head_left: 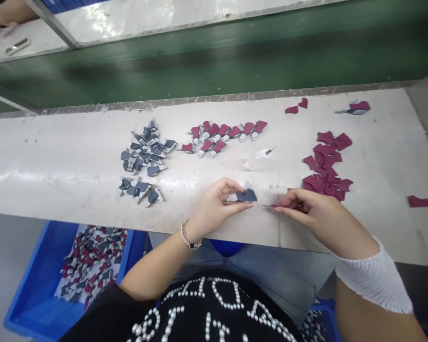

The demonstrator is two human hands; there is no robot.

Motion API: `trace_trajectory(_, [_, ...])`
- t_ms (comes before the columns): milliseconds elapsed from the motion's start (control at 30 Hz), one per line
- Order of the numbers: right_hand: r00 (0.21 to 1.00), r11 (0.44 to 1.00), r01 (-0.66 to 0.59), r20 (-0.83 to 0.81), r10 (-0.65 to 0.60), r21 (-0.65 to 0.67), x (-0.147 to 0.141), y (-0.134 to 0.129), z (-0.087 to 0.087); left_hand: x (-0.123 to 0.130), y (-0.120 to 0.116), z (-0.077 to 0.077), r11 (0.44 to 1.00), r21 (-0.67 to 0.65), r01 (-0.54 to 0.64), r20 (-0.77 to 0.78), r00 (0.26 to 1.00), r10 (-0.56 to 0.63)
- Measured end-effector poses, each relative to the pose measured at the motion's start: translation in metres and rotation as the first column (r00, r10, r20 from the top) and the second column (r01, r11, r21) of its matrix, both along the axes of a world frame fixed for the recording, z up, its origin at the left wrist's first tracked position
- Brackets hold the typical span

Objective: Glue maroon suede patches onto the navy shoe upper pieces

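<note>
My left hand pinches a dark blue-grey part with a light grey end, held just over the white bench. To its right, my right hand has thumb and fingers closed on a thin maroon piece, seen nearly edge-on. Beyond that hand lies a pile of flat maroon pieces. Left of centre are heaps of dark blue-grey parts with light grey ends. Between the heaps and the maroon pile sits a group of parts with maroon tops.
A blue bin of mixed maroon and blue-grey parts stands below the bench's left front edge. Another blue bin is low at right. A green wall runs behind the bench. Loose maroon pieces lie at right.
</note>
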State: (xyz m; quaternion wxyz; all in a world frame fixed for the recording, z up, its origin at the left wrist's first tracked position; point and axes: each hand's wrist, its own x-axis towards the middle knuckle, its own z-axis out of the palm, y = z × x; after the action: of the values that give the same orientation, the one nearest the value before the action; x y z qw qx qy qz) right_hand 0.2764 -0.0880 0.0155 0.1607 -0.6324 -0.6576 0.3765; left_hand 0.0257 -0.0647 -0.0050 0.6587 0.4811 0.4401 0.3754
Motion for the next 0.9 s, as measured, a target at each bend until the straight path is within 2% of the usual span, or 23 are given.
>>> trace_trajectory(133, [0.99, 0.999, 0.036, -0.138, -0.04, -0.036, -0.015, -0.002, 0.019, 0.006, -0.016, -0.007, 0.993, -0.015, -0.117, 0.078, 0.99, 0.117])
trace_trajectory(233, [0.972, 0.997, 0.039, -0.229, -0.053, -0.065, -0.031, 0.0, 0.027, 0.009, -0.018, -0.014, 0.991, 0.027, -0.135, 0.078, 0.988, 0.132])
trace_trajectory(500, [0.92, 0.989, 0.063, -0.377, -0.11, -0.134, -0.051, 0.007, 0.009, 0.01, -0.019, -0.026, 0.975, 0.209, -0.08, -0.06, 0.994, 0.094])
trace_trajectory(667, [0.911, 0.982, 0.104, -0.38, -0.157, -0.156, -0.052, 0.007, 0.006, 0.011, -0.02, -0.028, 0.974, 0.205, -0.094, -0.038, 0.994, 0.104])
trace_trajectory(900, [0.915, 0.983, 0.113, -0.369, -0.161, -0.148, -0.055, 0.008, 0.008, 0.012, -0.02, -0.03, 0.976, 0.179, -0.122, 0.01, 0.992, 0.122])
